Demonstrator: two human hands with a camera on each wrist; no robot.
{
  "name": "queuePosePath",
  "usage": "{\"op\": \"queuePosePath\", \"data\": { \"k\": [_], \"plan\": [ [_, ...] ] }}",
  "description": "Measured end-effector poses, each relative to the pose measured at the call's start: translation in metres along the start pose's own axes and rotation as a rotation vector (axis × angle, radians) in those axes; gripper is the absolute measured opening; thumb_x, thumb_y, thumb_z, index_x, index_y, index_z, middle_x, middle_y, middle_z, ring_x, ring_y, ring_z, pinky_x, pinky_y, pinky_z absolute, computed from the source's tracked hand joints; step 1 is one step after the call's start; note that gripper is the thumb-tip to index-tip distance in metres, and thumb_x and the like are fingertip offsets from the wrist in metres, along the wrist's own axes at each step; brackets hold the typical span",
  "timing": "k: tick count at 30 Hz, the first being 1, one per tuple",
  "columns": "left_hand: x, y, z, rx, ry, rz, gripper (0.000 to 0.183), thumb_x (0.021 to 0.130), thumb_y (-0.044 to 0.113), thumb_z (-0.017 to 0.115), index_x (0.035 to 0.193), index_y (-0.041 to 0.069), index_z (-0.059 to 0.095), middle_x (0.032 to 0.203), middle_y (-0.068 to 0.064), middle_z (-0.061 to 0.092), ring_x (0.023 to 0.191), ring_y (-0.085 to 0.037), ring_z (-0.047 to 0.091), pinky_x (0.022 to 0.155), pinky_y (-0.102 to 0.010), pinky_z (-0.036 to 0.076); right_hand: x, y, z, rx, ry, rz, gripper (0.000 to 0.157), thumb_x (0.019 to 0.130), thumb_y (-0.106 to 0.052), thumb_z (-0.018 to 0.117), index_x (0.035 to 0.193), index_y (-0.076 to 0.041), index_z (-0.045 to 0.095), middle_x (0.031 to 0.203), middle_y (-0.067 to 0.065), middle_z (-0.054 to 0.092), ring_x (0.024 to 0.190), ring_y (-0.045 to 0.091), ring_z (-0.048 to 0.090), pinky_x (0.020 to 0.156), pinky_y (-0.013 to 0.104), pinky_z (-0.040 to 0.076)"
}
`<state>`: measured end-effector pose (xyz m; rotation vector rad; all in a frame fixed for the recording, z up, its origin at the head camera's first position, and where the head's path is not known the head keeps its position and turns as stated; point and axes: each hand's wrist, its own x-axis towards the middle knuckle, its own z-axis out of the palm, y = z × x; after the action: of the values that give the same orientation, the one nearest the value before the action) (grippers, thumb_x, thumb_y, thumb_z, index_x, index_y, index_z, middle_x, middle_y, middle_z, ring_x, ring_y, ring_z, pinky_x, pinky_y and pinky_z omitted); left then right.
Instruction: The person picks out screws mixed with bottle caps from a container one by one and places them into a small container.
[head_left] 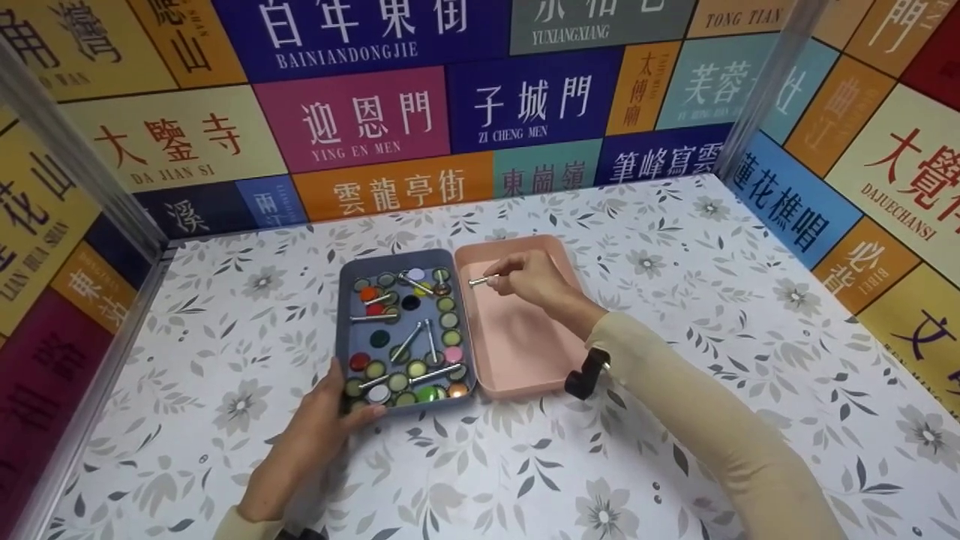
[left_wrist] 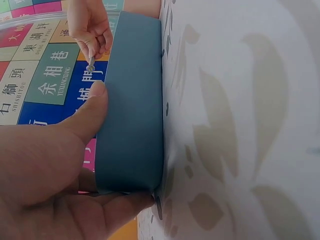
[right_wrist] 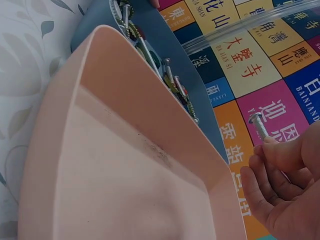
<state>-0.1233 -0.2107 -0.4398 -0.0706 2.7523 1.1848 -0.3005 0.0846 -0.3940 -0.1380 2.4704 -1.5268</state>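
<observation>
My left hand (head_left: 321,412) holds the near left corner of a blue-grey tray (head_left: 346,300). In the left wrist view its thumb lies at the rim and its fingers (left_wrist: 120,206) curl around the outer wall. Bottle caps of several colours and silver screws (head_left: 406,342) lie scattered inside that tray. A silver screw (right_wrist: 259,126) with a rounded head is pinched between the thumb and fingers of my right hand (head_left: 536,277). This hand is above the far part of a pink tray (head_left: 517,356), the screw pointing left.
Both trays stand side by side on a floral white cloth (head_left: 315,472). Panels with large printed characters (head_left: 367,124) form walls behind and at both sides. A black strap (head_left: 589,375) sits at my right wrist. Small dark marks show on the pink tray's inside.
</observation>
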Motion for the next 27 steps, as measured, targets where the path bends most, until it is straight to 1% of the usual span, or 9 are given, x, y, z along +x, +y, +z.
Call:
{"op": "queuePosePath", "data": {
  "k": [3,5,8,12,15,19,23,27],
  "plan": [
    [0.000,0.001,0.000,0.019,-0.006,-0.012,0.107,0.089,0.035,0.076,0.160,-0.001,0.005,0.157,-0.027,0.037,0.148,-0.044,0.032,0.123,-0.056,0.023,0.003,-0.001,-0.001,0.045,-0.003,0.026,0.019,0.088,-0.008,0.072,0.106,-0.006,0.077,0.110,0.011,0.075,0.094,0.018,0.070,0.095,0.038,0.058],
    [0.000,0.001,0.000,0.029,-0.009,-0.021,0.107,0.089,0.036,0.075,0.159,-0.003,0.004,0.157,-0.028,0.035,0.148,-0.044,0.030,0.123,-0.056,0.023,0.005,-0.001,-0.002,0.066,-0.002,0.036,0.020,0.088,-0.010,0.073,0.107,-0.006,0.077,0.113,0.012,0.075,0.097,0.021,0.073,0.097,0.039,0.057],
    [-0.001,0.003,0.000,0.019,-0.012,-0.028,0.107,0.089,0.036,0.075,0.160,0.000,0.004,0.157,-0.027,0.036,0.149,-0.043,0.031,0.123,-0.055,0.022,0.009,-0.001,-0.004,0.080,0.000,0.041,0.022,0.089,-0.011,0.073,0.109,-0.005,0.077,0.114,0.013,0.076,0.100,0.024,0.074,0.094,0.036,0.059],
    [-0.001,0.002,-0.001,0.012,-0.011,-0.030,0.107,0.089,0.035,0.076,0.161,0.003,0.004,0.157,-0.025,0.038,0.148,-0.042,0.033,0.123,-0.055,0.023,0.014,0.001,-0.006,0.079,0.001,0.052,0.023,0.090,-0.011,0.072,0.111,-0.004,0.077,0.115,0.013,0.075,0.102,0.025,0.074,0.087,0.030,0.061],
    [0.000,0.001,0.000,0.001,-0.010,-0.026,0.106,0.088,0.035,0.076,0.161,0.005,0.005,0.156,-0.023,0.040,0.147,-0.042,0.035,0.123,-0.055,0.023,0.017,0.002,-0.006,0.082,0.015,0.058,0.023,0.090,-0.009,0.071,0.112,-0.003,0.077,0.115,0.013,0.075,0.099,0.023,0.075,0.084,0.028,0.061],
    [0.001,0.000,-0.001,-0.012,-0.015,-0.022,0.106,0.088,0.035,0.076,0.162,0.006,0.005,0.157,-0.022,0.040,0.148,-0.040,0.035,0.124,-0.055,0.023,0.021,0.001,-0.006,0.092,0.031,0.066,0.022,0.089,-0.005,0.070,0.110,-0.003,0.077,0.114,0.013,0.076,0.092,0.018,0.074,0.082,0.027,0.062],
    [0.002,-0.001,-0.001,-0.009,-0.019,-0.017,0.106,0.089,0.034,0.076,0.162,0.007,0.004,0.159,-0.022,0.037,0.149,-0.040,0.033,0.124,-0.054,0.022,0.026,0.003,-0.005,0.104,0.028,0.086,0.023,0.089,-0.003,0.070,0.111,-0.003,0.077,0.113,0.013,0.076,0.089,0.015,0.073,0.082,0.026,0.062],
    [0.002,-0.001,-0.001,-0.013,-0.023,-0.005,0.106,0.089,0.034,0.076,0.162,0.006,0.004,0.159,-0.022,0.036,0.149,-0.040,0.031,0.125,-0.053,0.021,0.029,0.007,-0.006,0.093,0.029,0.097,0.023,0.090,-0.003,0.070,0.112,-0.002,0.076,0.113,0.014,0.076,0.088,0.014,0.072,0.082,0.026,0.061]
  ]
}}
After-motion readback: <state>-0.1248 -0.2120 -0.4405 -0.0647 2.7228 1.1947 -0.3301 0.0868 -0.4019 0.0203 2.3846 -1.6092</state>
